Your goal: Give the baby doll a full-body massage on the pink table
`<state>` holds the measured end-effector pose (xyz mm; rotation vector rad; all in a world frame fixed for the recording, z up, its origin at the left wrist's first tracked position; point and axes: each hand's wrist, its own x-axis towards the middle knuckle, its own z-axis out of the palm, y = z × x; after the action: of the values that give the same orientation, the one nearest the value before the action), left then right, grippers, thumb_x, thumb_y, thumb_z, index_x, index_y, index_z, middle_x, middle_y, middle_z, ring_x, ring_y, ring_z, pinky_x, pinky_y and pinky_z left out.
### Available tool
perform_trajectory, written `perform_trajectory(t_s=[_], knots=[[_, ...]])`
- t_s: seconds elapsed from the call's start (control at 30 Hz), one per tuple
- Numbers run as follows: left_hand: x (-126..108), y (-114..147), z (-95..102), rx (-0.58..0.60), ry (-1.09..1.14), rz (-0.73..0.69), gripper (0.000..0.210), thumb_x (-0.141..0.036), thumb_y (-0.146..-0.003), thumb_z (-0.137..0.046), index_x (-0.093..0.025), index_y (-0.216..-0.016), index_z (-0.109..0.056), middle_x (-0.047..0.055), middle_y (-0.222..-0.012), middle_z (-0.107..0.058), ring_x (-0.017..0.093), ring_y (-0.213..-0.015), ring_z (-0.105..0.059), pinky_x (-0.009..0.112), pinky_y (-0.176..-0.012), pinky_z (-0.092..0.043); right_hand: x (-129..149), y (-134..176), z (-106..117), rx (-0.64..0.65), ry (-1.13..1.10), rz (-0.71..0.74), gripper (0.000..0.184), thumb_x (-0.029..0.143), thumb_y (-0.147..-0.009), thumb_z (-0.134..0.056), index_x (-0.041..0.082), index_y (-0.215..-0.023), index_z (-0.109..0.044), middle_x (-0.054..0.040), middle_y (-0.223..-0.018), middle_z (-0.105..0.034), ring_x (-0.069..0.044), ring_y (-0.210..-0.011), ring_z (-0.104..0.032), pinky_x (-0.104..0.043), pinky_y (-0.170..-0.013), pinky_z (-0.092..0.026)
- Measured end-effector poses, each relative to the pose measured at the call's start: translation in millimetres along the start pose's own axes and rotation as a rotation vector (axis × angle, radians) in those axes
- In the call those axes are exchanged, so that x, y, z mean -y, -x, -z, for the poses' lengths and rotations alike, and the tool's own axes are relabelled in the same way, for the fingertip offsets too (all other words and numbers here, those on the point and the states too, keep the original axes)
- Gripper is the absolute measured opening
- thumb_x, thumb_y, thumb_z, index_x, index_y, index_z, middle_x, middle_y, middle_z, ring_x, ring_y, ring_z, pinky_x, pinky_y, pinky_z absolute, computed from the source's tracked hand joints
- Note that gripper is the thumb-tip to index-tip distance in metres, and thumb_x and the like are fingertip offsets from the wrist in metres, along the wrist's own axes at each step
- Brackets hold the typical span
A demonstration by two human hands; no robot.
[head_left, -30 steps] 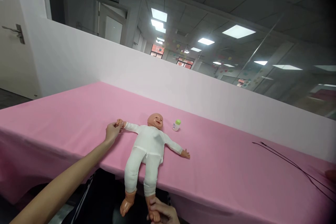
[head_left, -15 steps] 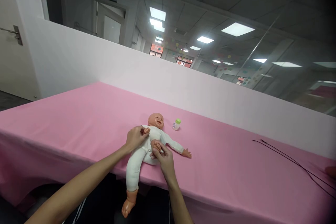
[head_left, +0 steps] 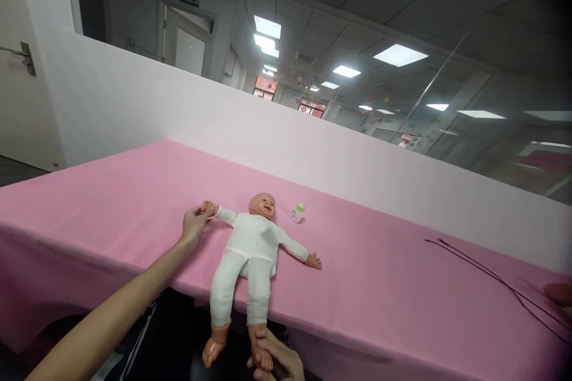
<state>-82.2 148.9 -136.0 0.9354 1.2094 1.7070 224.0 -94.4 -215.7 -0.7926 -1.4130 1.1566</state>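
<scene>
A baby doll (head_left: 252, 241) in a white suit lies on its back on the pink-covered table (head_left: 366, 292), its head toward the wall and its feet past the front edge. My left hand (head_left: 195, 223) is closed on the doll's hand at the left, with that arm stretched out sideways. Low in the view, my right hand (head_left: 277, 357) is closed around the doll's foot on the right side. The doll's other arm rests on the cloth, and its other foot hangs free. A small bottle with a green cap (head_left: 298, 212) stands beside the doll's head.
Thin black cables (head_left: 496, 277) run across the table's right part. A brownish rounded object (head_left: 557, 294) sits at the right edge. Behind the table rises a white wall (head_left: 286, 143) with a large window above it. A door (head_left: 27, 83) is at the far left.
My left hand has moved left, drawing the doll's arm out from its chest. My right hand has moved down toward me, and the bent leg is now straight.
</scene>
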Motion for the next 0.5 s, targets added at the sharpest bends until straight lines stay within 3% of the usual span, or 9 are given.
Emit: perform_trajectory(t_s=[0.13, 0.23, 0.33, 0.4, 0.5], knots=[[-16, 20, -26.6, 0.132, -0.094, -0.188, 0.035, -0.051, -0.076, -0.080, -0.018, -0.088, -0.075, 0.007, -0.089, -0.075, 0.023, -0.083, -0.069, 0.034, -0.073, -0.055, 50, -49, -20, -0.169, 0.024, -0.011, 0.040, 0.044, -0.078, -0.088, 0.030, -0.115, -0.080, -0.0109, -0.127, -0.075, -0.024, -0.068, -0.076, -0.034, -0.053, -0.062], [-17, 39, -47.2, 0.246, -0.260, -0.341, 0.026, -0.045, -0.083, -0.076, -0.022, -0.094, -0.077, 0.007, -0.095, -0.078, 0.025, -0.089, -0.071, 0.034, -0.080, -0.053, 77, -105, -25, -0.277, 0.037, -0.045, 0.048, 0.045, -0.082, -0.085, 0.021, -0.122, -0.077, -0.0122, -0.103, -0.081, -0.022, -0.066, -0.074, -0.033, -0.057, -0.063], [-12, 53, -60.1, 0.391, -0.439, -0.420, 0.025, -0.046, -0.088, -0.070, -0.024, -0.094, -0.078, 0.006, -0.096, -0.079, 0.025, -0.087, -0.072, 0.033, -0.078, -0.052, 81, -148, -24, -0.312, 0.024, -0.074, 0.054, 0.047, -0.075, -0.089, 0.015, -0.118, -0.078, -0.0122, -0.100, -0.080, -0.024, -0.074, -0.076, -0.032, -0.062, -0.063], [-11, 54, -61.4, 0.432, -0.470, -0.423, 0.025, -0.047, -0.089, -0.069, -0.024, -0.093, -0.077, 0.006, -0.096, -0.079, 0.024, -0.086, -0.071, 0.033, -0.077, -0.051, 78, -155, -19, -0.353, -0.013, -0.083, 0.057, 0.050, -0.075, -0.089, 0.015, -0.119, -0.077, -0.0123, -0.106, -0.080, -0.024, -0.078, -0.076, -0.030, -0.063, -0.062], [-14, 40, -50.2, 0.443, -0.365, -0.363, 0.027, -0.048, -0.085, -0.072, -0.022, -0.091, -0.075, 0.006, -0.091, -0.077, 0.024, -0.083, -0.070, 0.033, -0.076, -0.052, 75, -128, -3, -0.365, -0.064, -0.098, 0.060, 0.049, -0.078, -0.088, 0.019, -0.127, -0.074, -0.0149, -0.125, -0.075, -0.022, -0.078, -0.076, -0.031, -0.064, -0.062]])
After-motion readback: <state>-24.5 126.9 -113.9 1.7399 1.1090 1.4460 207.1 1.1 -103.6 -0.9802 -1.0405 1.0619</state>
